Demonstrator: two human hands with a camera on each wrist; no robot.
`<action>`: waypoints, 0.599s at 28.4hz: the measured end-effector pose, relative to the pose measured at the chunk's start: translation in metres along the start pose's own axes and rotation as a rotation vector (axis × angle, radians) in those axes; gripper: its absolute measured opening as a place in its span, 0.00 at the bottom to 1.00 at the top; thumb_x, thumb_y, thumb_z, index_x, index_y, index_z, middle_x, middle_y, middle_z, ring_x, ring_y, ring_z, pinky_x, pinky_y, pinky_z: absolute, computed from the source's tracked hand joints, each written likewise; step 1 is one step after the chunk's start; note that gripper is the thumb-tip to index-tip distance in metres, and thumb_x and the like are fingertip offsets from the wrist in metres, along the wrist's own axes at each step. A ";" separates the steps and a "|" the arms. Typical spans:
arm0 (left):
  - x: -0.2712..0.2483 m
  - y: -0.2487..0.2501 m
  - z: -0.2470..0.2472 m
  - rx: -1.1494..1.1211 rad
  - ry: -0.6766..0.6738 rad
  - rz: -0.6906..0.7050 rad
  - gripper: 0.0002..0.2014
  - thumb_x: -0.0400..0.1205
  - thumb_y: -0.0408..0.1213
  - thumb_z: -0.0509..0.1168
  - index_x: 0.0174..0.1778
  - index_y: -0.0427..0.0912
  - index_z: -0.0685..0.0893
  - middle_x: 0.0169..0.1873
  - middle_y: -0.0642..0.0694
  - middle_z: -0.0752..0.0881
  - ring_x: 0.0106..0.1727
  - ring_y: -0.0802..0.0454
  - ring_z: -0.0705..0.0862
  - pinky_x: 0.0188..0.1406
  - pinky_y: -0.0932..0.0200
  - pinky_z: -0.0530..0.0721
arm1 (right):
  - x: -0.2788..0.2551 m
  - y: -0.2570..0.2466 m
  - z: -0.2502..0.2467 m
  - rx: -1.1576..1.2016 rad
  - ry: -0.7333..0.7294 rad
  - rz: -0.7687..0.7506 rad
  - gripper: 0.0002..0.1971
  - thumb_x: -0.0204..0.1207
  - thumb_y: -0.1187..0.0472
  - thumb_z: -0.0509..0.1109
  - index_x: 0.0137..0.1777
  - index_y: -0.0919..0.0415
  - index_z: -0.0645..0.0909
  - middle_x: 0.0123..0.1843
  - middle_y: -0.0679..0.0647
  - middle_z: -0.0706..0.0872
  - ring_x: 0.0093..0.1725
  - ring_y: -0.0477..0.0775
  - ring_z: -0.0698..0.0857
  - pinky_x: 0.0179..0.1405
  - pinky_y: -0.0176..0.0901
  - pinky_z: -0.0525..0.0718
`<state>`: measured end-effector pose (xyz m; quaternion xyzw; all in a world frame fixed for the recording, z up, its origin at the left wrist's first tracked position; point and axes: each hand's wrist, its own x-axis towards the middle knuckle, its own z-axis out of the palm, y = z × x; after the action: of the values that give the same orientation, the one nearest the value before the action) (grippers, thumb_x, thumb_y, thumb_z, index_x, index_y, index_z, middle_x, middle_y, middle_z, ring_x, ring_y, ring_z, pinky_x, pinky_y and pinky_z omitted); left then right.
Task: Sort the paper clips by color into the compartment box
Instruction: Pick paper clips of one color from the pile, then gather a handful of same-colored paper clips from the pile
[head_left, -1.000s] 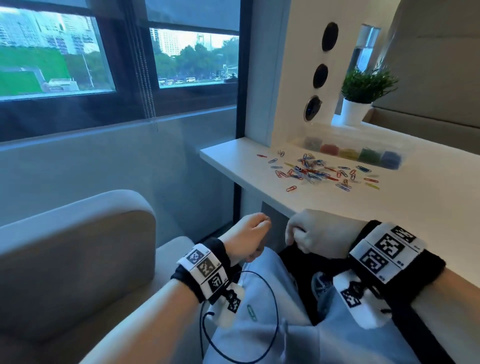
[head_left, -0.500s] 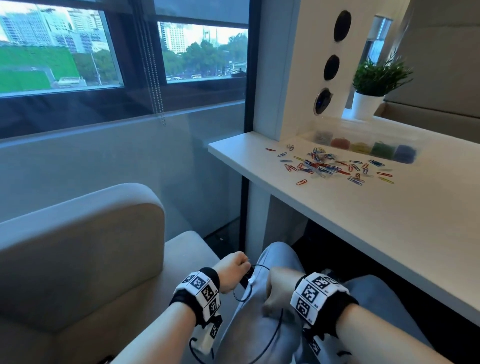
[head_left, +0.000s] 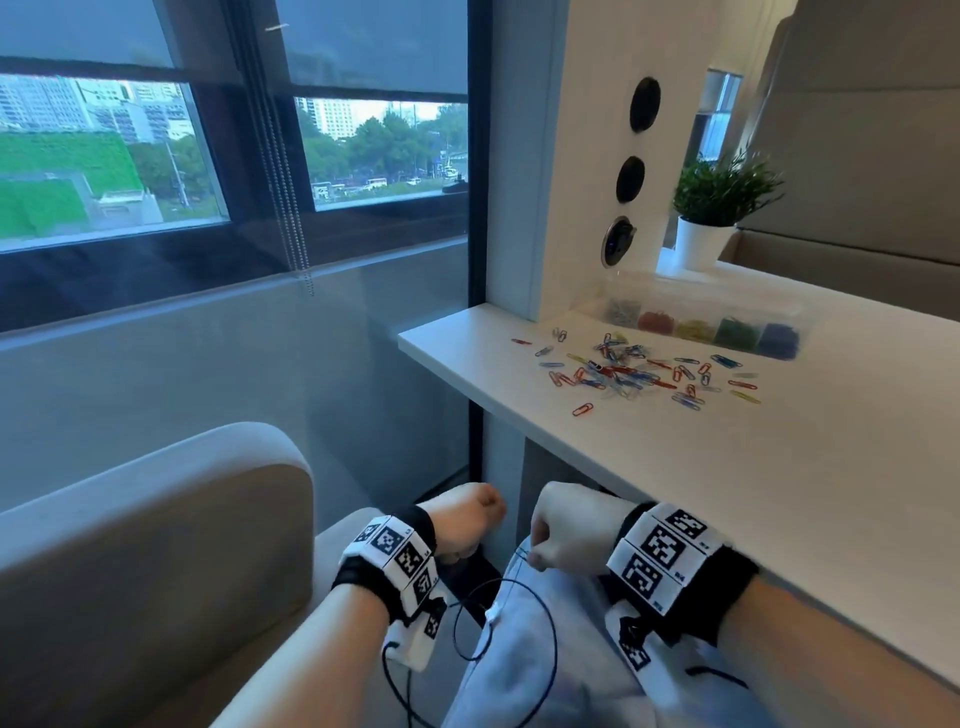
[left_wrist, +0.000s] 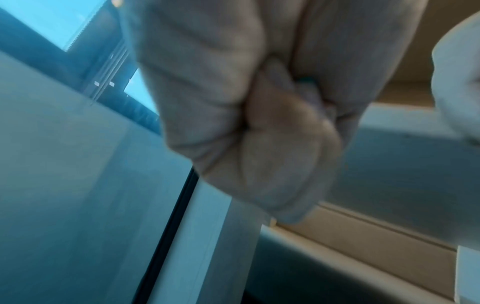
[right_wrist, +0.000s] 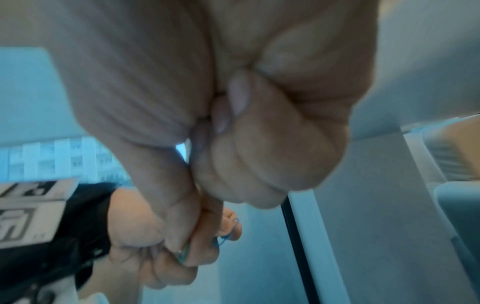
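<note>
Left grip: the left hand (head_left: 462, 525) is held low over the lap, below the table edge, with its fingers curled tight. In the right wrist view a small blue-green clip (right_wrist: 224, 239) is seen pinched at its fingertips; it is blurred, so it is only judged to be a paper clip.
Right grip: the right hand (head_left: 571, 530) is closed into a fist just beside the left, thumb laid along the forefinger. Nothing is seen inside it.
Lap: a thin dark cord (head_left: 550, 639) is looped across the light trousers under both wrists.
Table (head_left: 779, 493): it runs along the person's right side, with both hands well short of the work area.
Loose paper clips (head_left: 639, 371): a mixed scatter of red, blue, yellow and pale ones is spread on the table, unsorted.
Compartment box (head_left: 737, 304): it is set just behind the scatter, against the white wall panel. Its cells are already partly filled: pale, red, yellow, green and blue, from left to right.
Step in hand: sorting is judged to be partway done, with the hands between picks.
Next move: a reach up and forward over the table edge is called for. The pinched clip must be matched to the blue or green cell, and a fine fingertip pinch is needed to lift single clips from the tangle.
</note>
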<state>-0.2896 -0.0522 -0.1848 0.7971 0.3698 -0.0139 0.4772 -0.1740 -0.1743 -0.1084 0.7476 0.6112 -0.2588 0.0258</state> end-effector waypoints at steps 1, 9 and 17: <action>-0.005 0.016 -0.013 -0.049 -0.020 0.015 0.10 0.87 0.41 0.52 0.40 0.45 0.70 0.24 0.47 0.68 0.17 0.54 0.63 0.16 0.68 0.60 | -0.006 0.001 -0.016 0.018 0.036 -0.028 0.11 0.79 0.56 0.71 0.41 0.62 0.88 0.30 0.50 0.83 0.29 0.46 0.78 0.27 0.36 0.73; 0.021 0.136 -0.063 -0.158 0.000 0.213 0.09 0.89 0.43 0.54 0.44 0.47 0.73 0.20 0.54 0.67 0.19 0.57 0.59 0.15 0.69 0.55 | -0.024 0.055 -0.126 0.192 0.261 0.022 0.09 0.80 0.58 0.71 0.49 0.61 0.91 0.14 0.37 0.77 0.13 0.35 0.73 0.14 0.26 0.66; 0.097 0.167 -0.086 0.235 -0.074 0.081 0.12 0.88 0.44 0.55 0.56 0.40 0.79 0.25 0.50 0.71 0.20 0.56 0.64 0.18 0.63 0.64 | 0.034 0.143 -0.172 0.210 0.218 0.084 0.11 0.75 0.57 0.73 0.34 0.61 0.89 0.17 0.46 0.75 0.14 0.41 0.69 0.18 0.28 0.65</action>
<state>-0.1464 0.0246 -0.0493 0.8609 0.3151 -0.0672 0.3939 0.0235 -0.1184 -0.0133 0.7947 0.5480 -0.2374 -0.1082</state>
